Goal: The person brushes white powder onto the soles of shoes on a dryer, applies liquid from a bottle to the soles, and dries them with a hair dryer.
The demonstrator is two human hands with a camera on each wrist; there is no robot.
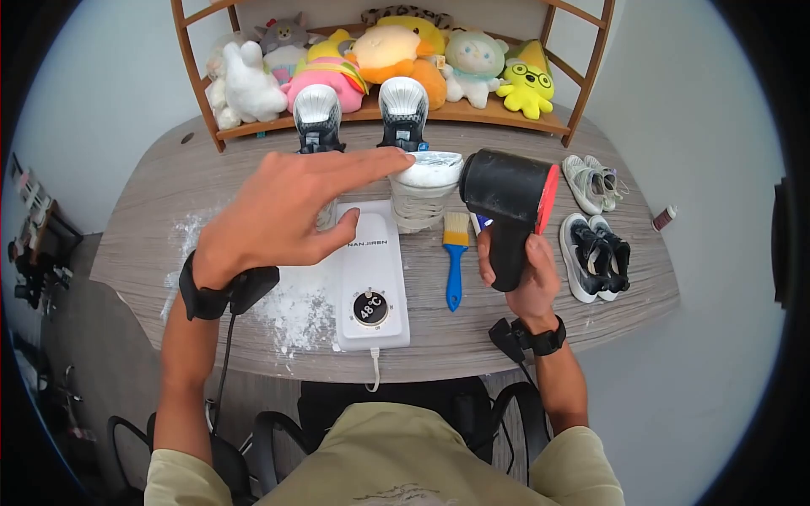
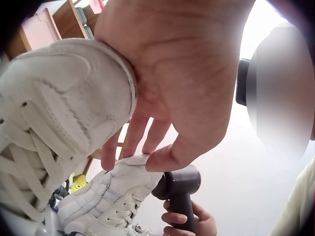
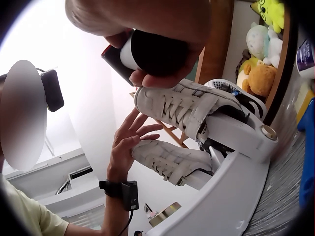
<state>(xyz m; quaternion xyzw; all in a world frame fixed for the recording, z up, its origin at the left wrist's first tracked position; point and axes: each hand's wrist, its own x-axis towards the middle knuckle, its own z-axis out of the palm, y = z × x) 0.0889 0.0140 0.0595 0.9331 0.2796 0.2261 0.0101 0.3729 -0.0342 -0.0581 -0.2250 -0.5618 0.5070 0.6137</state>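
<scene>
My right hand [image 1: 540, 278] grips the handle of a black hair dryer [image 1: 506, 185] with a red back end. Its barrel points left at the toe of a white lace-up sneaker [image 1: 422, 198], close to the sole. My left hand [image 1: 270, 211] reaches over with fingers extended, fingertips right at that sneaker's toe end. The second white sneaker [image 2: 64, 98] is mostly hidden by the left hand in the head view. Both sneakers stand toe-up on a white shoe dryer [image 1: 371, 261] whose round display reads 48°C.
A blue-handled brush [image 1: 455, 261] lies right of the shoe dryer. White powder [image 1: 299, 316] is scattered to the left. Two small pairs of shoes, pale ones [image 1: 591, 184] and black ones [image 1: 595, 257], sit at the right. Dark sneakers [image 1: 403, 114] stand before a wooden shelf [image 1: 472, 114] of plush toys.
</scene>
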